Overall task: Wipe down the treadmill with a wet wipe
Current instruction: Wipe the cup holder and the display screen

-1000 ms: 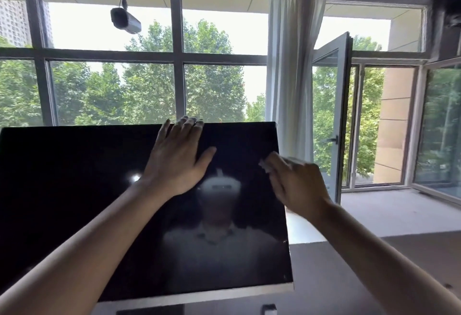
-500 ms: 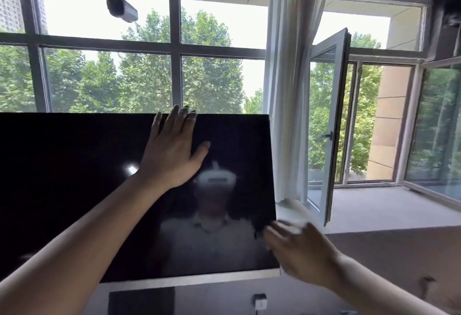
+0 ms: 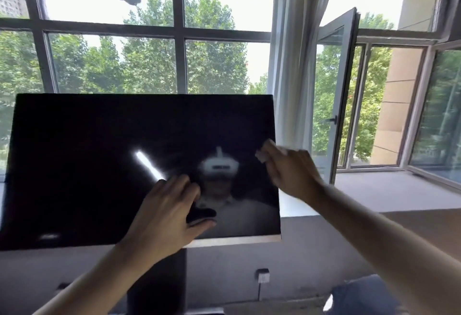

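The left hand (image 3: 169,212) has dropped from the top edge of the black treadmill screen (image 3: 87,165) to its lower middle. Its fingers are spread over the glass, the grip loose and holding nothing. The right hand (image 3: 291,172) has climbed from the bottom right corner to halfway up the screen's right edge, its grip curled round the white wipe (image 3: 265,157), held at the glass there.

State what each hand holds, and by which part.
Right hand grips the bunched wet wipe at its fingertips; which part is blurred. Left hand holds nothing, open over the screen.
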A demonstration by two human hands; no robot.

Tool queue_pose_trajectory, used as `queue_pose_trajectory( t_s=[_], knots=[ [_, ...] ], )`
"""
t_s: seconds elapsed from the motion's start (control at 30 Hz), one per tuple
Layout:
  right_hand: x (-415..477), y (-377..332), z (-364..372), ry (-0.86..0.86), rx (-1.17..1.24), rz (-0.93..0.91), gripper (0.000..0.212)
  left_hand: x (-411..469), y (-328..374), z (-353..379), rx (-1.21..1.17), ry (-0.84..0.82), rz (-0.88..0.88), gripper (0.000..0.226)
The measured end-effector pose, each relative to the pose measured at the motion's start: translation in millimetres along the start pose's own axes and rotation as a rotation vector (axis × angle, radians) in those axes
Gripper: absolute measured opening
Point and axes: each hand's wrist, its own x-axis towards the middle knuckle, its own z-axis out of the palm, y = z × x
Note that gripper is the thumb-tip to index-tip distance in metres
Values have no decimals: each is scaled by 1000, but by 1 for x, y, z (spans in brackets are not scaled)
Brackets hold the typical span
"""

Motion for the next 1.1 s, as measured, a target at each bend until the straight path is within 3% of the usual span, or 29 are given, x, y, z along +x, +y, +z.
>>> queue_pose_trajectory(
  t_s=[0.17, 0.23, 0.4, 0.47, 0.57, 0.8, 0.87, 0.97, 1.1],
  knots=[
    [-105, -41, 8, -406, -19, -310, 25, -33, 4, -2, 11, -188, 48, 53],
    [-91, -31, 8, -448, -61, -348, 27, -37, 11, -3, 7, -230, 39, 51],
    [-1, -6, -3, -84, -70, 4, 19, -41, 16, 7, 78, -230, -17, 51],
    [9, -13, -1, -30, -26, 138, 11, -46, 15, 10, 75, -228, -44, 48],
    [-23, -41, 8, -99, -45, 154, 16, -58, 7, 18, 39, -208, -75, 39],
    [-126, -79, 8, -315, -89, -14, 28, -65, 8, 26, -92, -190, -198, 30],
    [-116, -65, 6, -274, -100, 106, 19, -63, 11, 23, -59, -193, -201, 32],
    [-112, -58, 6, -170, -7, 336, 21, -63, 15, 17, -8, -202, -182, 42],
    [-128, -81, 5, -192, 27, 463, 12, -62, 16, 14, -18, -221, -190, 49]
  ],
)
